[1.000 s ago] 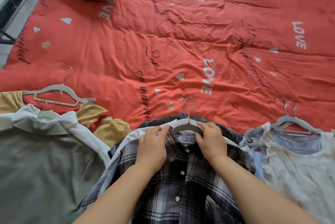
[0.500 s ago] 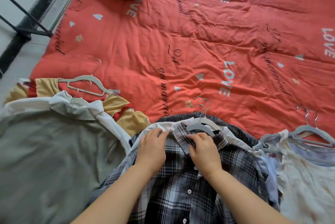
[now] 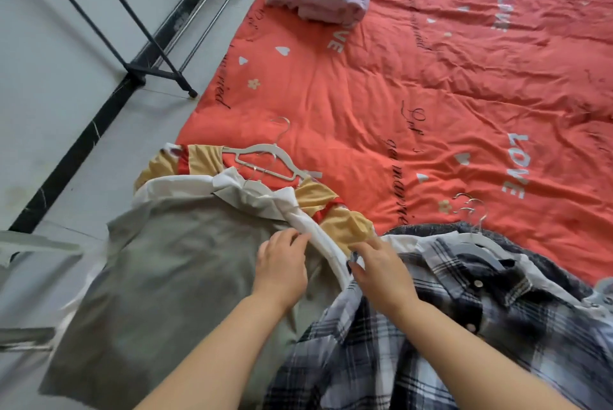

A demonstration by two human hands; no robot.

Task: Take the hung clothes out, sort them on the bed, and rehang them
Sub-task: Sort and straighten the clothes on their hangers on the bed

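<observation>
Clothes on hangers [image 3: 345,223] lie in piles along the near edge of the red quilted bed cover [image 3: 431,94], so taking out seems done and sorting is in progress. Rehanging on the black metal rack [image 3: 149,44], far left, is not begun. The grey top with white trim [image 3: 159,277] seems to hang over the bed's left edge. On its trim the left hand [image 3: 282,263] lays bent fingers; whether they grip, I cannot tell. The right hand [image 3: 381,273] pinches the black-and-white plaid shirt [image 3: 431,343]. Beyond lies wide bare cover.
</observation>
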